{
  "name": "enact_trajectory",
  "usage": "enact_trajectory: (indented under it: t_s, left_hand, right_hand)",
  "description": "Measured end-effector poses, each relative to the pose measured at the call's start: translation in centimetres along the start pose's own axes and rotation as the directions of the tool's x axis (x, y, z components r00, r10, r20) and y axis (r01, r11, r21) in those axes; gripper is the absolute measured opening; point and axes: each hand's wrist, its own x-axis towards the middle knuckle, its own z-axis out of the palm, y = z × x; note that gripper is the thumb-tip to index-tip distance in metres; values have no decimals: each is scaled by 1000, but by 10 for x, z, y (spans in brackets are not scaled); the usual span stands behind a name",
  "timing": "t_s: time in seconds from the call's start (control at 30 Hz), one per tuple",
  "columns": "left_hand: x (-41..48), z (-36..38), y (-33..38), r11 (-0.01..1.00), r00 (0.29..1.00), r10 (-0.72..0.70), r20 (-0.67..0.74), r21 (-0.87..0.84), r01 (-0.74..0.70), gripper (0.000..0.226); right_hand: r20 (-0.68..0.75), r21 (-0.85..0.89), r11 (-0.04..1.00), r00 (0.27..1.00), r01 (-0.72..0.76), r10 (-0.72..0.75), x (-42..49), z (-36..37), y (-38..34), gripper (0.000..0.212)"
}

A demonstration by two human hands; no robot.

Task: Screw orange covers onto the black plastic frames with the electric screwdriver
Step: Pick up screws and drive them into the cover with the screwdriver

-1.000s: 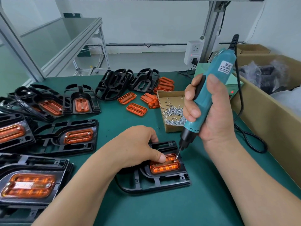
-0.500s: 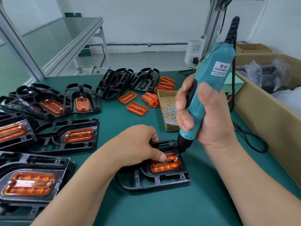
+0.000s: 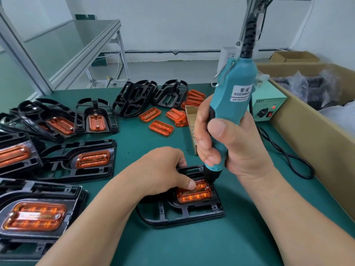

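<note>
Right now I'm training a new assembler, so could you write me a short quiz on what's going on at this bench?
1. True or false: the right hand grips the screwdriver, whose nose is at the far right corner of the orange cover.
2. Fill in: the loose covers lie to the ___ of the cardboard box of screws.
3. Pick one. The left hand:
A) steadies the frame, thumb on the cover
B) picks screws from the box
C) lies flat on the table

Key: 1 true; 2 left; 3 A.
</note>
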Motion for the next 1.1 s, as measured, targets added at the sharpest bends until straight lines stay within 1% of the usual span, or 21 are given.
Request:
enact_trajectory:
  t_s: [0.1,0.17,0.27,0.47,0.6,0.7,0.83,0.9,0.93,1.0,1.03,1.1]
  left_hand:
    - [0,-1,0,1000,1000,8,6,9,-8,41]
    - [0,-1,0,1000,1000,16,8,12,-16,41]
    - [-1,0,-1,1000,1000,19,4,-8,-19,40]
    - [-3,0,-1,999,999,38,-10,-9,-38,39]
    - [-3,0,-2,999,999,37,-13,-19,-37,36]
    - [-3,-1,-2,999,999,41,-14,-4,-41,39]
    - [-2,-2,-1,999,999,53,6,6,-53,38]
    - [-2,-2,-1,999,998,54,15,-1,-54,38]
    - [-2,-2,-1,999,999,50,12,3,-50,38]
    - [-2,-2,-2,999,999,44,-9,2,-44,40]
    - [-2,-2,-2,999,999,43,-14,-1,-43,41]
    - [-2,-2,-3,999,999,48,-11,-2,-48,43]
  right_hand:
    - [6,-7,1000,1000,4,-4,-2,-4,-2,32]
    - [-16,0,1000,1000,25,-25,-5,-6,-5,37]
    - [-66,15,998,996,61,-60,-8,-4,-8,44]
    - [-195,-103,992,977,72,-91,-8,3,-6,51]
    - [-259,-90,994,962,70,-91,-8,1,-5,53]
    - [-215,-112,990,970,87,-110,-8,1,-5,56]
    - [-53,-233,957,981,172,-189,-14,4,-10,58]
    - [-33,-208,955,974,211,-222,-14,6,-12,59]
    - [-58,-183,959,971,218,-232,-13,6,-13,61]
    - [-163,-136,969,960,205,-226,-9,4,-12,62]
    - [-235,-106,977,950,185,-205,-7,2,-11,61]
    - [-380,-3,992,918,125,-117,-5,-3,-6,58]
